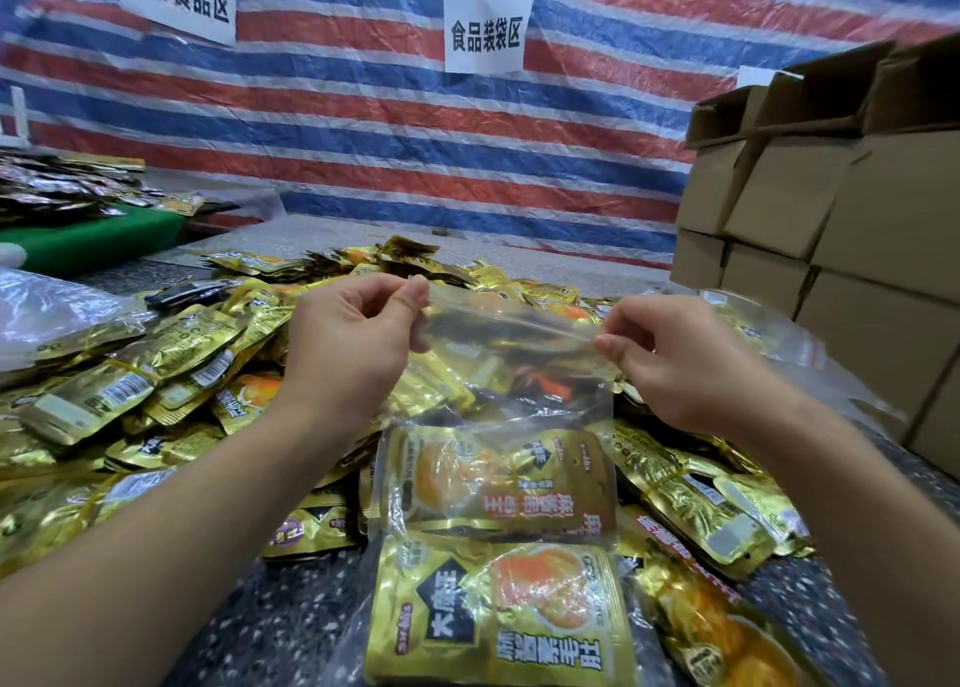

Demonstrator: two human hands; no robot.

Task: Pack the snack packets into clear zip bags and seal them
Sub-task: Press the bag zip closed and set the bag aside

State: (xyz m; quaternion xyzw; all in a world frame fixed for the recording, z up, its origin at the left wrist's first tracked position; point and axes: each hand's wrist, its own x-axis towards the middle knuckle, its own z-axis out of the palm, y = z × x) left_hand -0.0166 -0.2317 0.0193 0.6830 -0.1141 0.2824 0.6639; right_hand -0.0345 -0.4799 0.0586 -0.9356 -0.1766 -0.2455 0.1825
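Note:
I hold a clear zip bag [506, 390] up over the table by its top strip. My left hand [358, 338] pinches the strip's left end between thumb and fingers, and my right hand [670, 359] pinches its right end. A gold snack packet [501, 484] sits in the bottom of the bag. Below it lies another bagged gold packet [498, 619] with black and orange print. A large heap of loose gold packets [171, 374] covers the table to the left, behind and to the right of the bag.
Stacked cardboard boxes [831, 229] stand at the right, some with open flaps. Clear plastic bags [810, 343] lie beside them and another plastic sheet [47, 307] at far left. A striped tarp wall [363, 130] with paper signs closes the back. A green table [93, 239] with dark packets is at left.

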